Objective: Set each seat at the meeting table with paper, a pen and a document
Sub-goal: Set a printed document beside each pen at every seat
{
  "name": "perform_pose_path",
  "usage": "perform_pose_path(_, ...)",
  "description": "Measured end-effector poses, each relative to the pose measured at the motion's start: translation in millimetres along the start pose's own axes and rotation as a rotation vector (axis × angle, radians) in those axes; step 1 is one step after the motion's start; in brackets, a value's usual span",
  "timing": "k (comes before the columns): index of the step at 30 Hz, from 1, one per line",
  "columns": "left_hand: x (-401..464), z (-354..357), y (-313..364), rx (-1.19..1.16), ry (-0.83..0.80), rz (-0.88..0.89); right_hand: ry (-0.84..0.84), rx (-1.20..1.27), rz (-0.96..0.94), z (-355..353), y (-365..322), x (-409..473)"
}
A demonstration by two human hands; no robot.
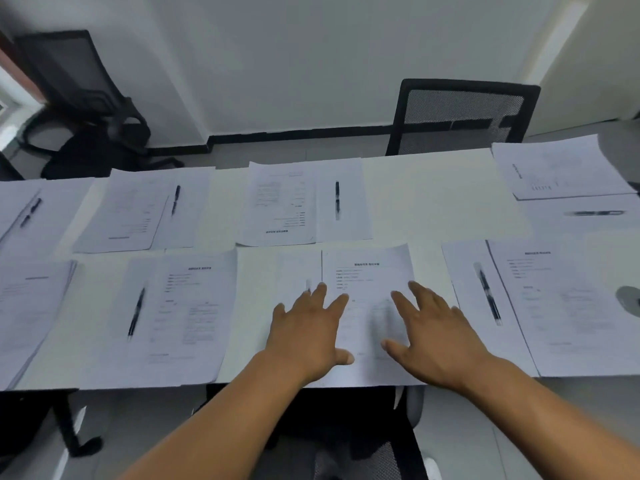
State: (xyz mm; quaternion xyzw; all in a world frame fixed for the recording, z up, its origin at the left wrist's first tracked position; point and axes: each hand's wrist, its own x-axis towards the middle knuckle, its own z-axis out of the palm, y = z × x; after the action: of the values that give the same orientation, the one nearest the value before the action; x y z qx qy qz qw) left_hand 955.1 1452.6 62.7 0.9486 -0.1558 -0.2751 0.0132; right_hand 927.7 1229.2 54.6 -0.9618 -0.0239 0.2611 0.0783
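**Q:** What lies on the long white meeting table [433, 188], read from left to right along the near row?

**A:** At far left, a thick stack of printed white sheets [31, 306]. Next, a set place: blank white paper, a printed document [194, 306] and a black pen [136, 313] lying on the paper. At centre, the place being set: a printed white document [367, 282] beside a blank white sheet [263, 289]. The left hand [308, 334] lies flat, fingers spread, over the seam between the two; a pale, blurred pen tip [308, 285] shows just beyond its fingertips. The right hand [436, 337] rests flat on the document, fingers straight. The hands are apart and grip nothing. At right, another set place with a black pen [488, 294].

**Q:** How will the paper handle?

**A:** Probably light, limp and slippery on the smooth top: it slides under a flat palm and lifts best by a pinch at a corner or the near edge. Pens may roll if the sheet is dragged.

**Q:** Edges and free room?

**A:** The document's lower edge overhangs the near table edge slightly. Neighbouring places sit near on both sides; the widest bare surface is far right of centre, before the black mesh office chair [460, 116].
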Motion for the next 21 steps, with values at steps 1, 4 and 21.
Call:
perform_pose_path(1, -0.1, 3.1, -6.3, 0.006, -0.009, 0.002, -0.01, -0.003, 0.001, 3.8, -3.0, 1.0)
perform_pose_path(4, 1.6, 14.5, -23.5, 0.017, -0.028, -0.018, -0.019, -0.02, -0.01, 18.6, -5.9, 6.0)
perform_pose_path(21, 22.9, 87.9, -73.1, 0.063, -0.089, -0.046, -0.058, -0.064, -0.045, 93.7, -17.4, 39.3)
